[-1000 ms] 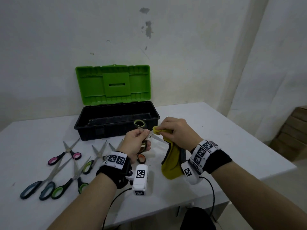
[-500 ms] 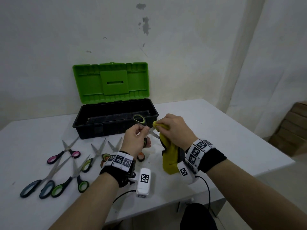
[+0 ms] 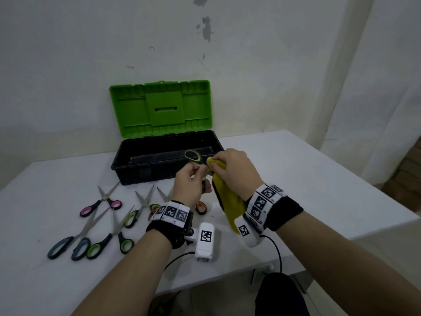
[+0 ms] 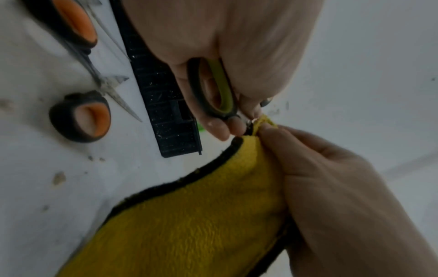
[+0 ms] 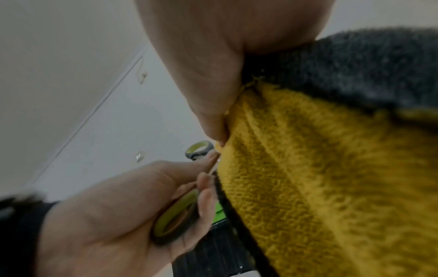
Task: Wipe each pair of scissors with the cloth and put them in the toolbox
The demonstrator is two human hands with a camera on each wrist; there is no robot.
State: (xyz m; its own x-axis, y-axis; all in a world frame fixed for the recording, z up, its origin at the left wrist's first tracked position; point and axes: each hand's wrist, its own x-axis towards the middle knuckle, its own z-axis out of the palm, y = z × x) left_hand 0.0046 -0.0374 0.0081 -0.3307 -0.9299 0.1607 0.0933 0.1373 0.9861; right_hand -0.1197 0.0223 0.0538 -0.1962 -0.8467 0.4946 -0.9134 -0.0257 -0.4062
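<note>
The left hand (image 3: 190, 183) grips the scissors (image 3: 193, 156) by the handles just before the toolbox's (image 3: 145, 172) front wall, blades running rightward into the cloth (image 3: 230, 201) pinched by the right hand (image 3: 237, 169).

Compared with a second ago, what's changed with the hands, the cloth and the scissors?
The right hand has slid the yellow cloth along the blades toward the left hand; the bare blade seen earlier is now almost covered. Both hands have risen slightly toward the toolbox. The left hand still grips the yellow-handled scissors; the right still pinches the cloth. The scissors on the table have not moved.
</note>
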